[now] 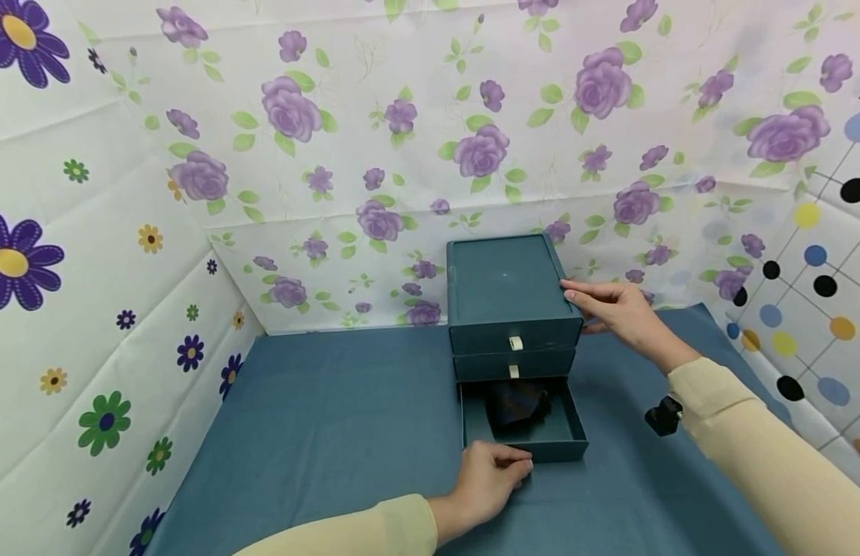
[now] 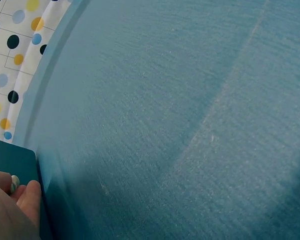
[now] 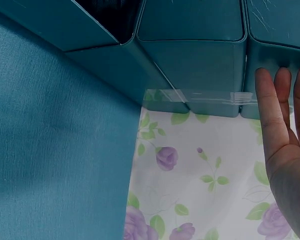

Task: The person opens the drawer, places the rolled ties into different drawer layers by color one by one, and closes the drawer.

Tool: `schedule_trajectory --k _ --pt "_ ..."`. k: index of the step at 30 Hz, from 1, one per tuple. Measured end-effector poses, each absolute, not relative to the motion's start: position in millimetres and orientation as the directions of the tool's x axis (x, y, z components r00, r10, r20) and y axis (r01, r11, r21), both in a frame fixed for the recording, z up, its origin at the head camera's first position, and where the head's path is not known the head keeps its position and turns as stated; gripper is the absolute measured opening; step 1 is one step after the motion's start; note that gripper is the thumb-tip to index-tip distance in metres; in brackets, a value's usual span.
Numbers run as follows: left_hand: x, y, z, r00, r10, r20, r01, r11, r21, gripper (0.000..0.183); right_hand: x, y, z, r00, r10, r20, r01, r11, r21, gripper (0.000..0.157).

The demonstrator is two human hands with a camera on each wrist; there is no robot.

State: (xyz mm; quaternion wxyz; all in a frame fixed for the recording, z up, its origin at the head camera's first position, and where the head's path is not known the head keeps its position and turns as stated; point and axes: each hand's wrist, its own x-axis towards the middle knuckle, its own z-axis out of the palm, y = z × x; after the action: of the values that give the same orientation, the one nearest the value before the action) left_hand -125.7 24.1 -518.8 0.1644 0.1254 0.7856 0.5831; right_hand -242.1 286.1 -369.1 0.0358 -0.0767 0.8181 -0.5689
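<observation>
A dark teal drawer box (image 1: 506, 278) with three stacked drawers stands against the back wall. Its bottom drawer (image 1: 574, 409) is pulled out, and a dark, crumpled-looking item (image 1: 516, 405) lies inside; its kind cannot be made out. At that drawer's front, my left hand (image 1: 487, 480) pinches the small pale pull tab (image 2: 14, 184), which shows between thumb and fingers in the left wrist view. With fingers straight, my right hand (image 1: 621, 313) touches the right side of the box near the top; the right wrist view shows its fingertips (image 3: 270, 95) against the upper drawer's side.
The two upper drawers are closed, each with a pale tab (image 1: 516, 343) in front. A blue cloth (image 1: 347, 417) covers the table. Patterned sheets form the back wall (image 1: 374, 147) and both sides. A small black device (image 1: 663, 417) sits at the right wrist.
</observation>
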Motion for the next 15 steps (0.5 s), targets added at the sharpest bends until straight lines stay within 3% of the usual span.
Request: schedule_trajectory --k 15 --pt "-138.3 26.2 -518.3 -0.927 0.359 -0.106 0.005 0.297 0.955 0.013 -242.8 287.3 -369.8 -0.985 -0.168 0.03 -0.086 0.34 -0.936 0.045"
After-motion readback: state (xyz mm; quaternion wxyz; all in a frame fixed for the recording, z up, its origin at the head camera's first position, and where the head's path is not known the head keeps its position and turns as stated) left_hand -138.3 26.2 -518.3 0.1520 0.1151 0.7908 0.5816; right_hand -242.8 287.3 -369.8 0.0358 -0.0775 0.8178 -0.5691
